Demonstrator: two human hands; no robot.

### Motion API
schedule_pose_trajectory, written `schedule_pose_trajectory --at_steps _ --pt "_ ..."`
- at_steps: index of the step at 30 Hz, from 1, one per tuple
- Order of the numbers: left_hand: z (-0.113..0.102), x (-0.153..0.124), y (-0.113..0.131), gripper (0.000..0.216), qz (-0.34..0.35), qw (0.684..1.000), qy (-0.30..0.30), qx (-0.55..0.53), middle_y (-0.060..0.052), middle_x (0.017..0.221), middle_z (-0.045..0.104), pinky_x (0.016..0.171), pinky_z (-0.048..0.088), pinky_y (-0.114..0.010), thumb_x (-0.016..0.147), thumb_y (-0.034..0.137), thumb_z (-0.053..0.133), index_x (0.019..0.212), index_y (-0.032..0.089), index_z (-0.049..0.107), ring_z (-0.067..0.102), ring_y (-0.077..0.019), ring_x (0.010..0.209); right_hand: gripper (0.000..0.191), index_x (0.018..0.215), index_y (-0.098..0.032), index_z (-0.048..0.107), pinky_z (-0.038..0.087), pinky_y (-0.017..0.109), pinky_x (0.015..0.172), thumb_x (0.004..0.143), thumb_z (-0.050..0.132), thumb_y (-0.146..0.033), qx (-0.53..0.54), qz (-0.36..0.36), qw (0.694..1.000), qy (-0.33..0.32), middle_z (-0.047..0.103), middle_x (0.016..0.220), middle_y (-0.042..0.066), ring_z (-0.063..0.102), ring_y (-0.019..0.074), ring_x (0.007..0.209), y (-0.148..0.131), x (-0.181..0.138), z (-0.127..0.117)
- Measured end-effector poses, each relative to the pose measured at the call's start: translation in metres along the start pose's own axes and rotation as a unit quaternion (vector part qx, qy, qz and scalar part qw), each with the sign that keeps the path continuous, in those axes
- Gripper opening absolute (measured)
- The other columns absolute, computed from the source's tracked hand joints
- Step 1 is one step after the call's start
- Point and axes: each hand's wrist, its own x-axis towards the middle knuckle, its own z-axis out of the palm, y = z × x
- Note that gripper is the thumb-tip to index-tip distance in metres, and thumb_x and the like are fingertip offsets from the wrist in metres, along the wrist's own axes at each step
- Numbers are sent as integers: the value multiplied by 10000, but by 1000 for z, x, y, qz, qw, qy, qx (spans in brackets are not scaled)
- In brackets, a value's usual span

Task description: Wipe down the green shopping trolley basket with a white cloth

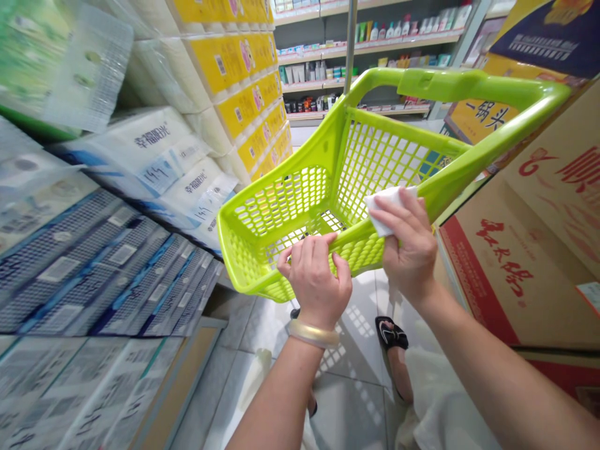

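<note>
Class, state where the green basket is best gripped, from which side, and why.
Likely the near rim of the basket, from the person's side, fingers curling over it like the left hand: a bar facing them; the walls are mesh.

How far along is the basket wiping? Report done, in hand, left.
Done: no wiped area can be told apart. In hand: the left hand grips the green basket by its near rim; the right hand presses a white wipe against the side rim. Left: likely mesh walls and handle, untouched.

White cloth (382,199) partly hidden (stacked packs (94,275) blurred).
</note>
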Motion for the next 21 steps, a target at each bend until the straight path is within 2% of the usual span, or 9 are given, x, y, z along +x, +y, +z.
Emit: schedule_pose_trajectory --at_steps 2,4,10,12,17,19,21 --pt "-1 0 -1 217 -1 1000 -1 1 -23 914 682 950 266 -415 808 178 532 998 233 622 580 -235 944 414 1153 -248 694 316 488 1189 908 414 -66 13 -37 998 -55 710 1218 29 518 224 1331 -14 -5 5" --pt "-1 0 -1 218 -2 1000 -2 2 -23 917 683 950 266 -416 809 175 531 999 234 621 582 -236 941 408 1141 -243 696 323 457 1188 910 410 -64 13 -57 995 -79 713 1213 25 541 208 1310 -18 -5 7" --pt "-2 0 -2 211 0 1000 -3 4 -21 910 679 956 265 -417 807 175 535 991 235 616 587 -236 944 402 1118 -265 705 280 532 1193 915 415 -75 -30 33 998 39 713 1204 28 504 242 1343 13 10 -5" --pt "-2 0 -1 211 1 1000 -1 4 -21 913 679 958 265 -418 809 177 534 994 236 616 587 -236 948 394 1111 -260 706 291 529 1189 919 413 -80 -21 30 999 32 715 1198 30 500 238 1347 7 7 -3" --pt "-3 0 -1 218 -8 1000 -7 4 -26 924 685 954 270 -419 813 174 528 1000 238 621 586 -238 946 394 1144 -246 691 302 455 1199 921 415 -76 25 -47 994 -95 708 1224 25 518 203 1331 -23 -6 7" --pt "-3 0 -1 224 -11 1000 -10 3 -27 929 685 958 267 -423 810 176 531 1003 238 624 586 -240 947 400 1139 -252 695 295 466 1200 918 414 -72 16 -40 996 -82 711 1217 22 528 207 1323 -16 -2 4" --pt "-3 0 -2 226 -9 1000 -10 0 -27 929 684 961 263 -425 806 181 535 1006 237 626 586 -241 948 401 1115 -255 705 283 508 1197 914 412 -68 -5 -4 1000 -29 717 1196 24 522 222 1327 -1 5 -1"
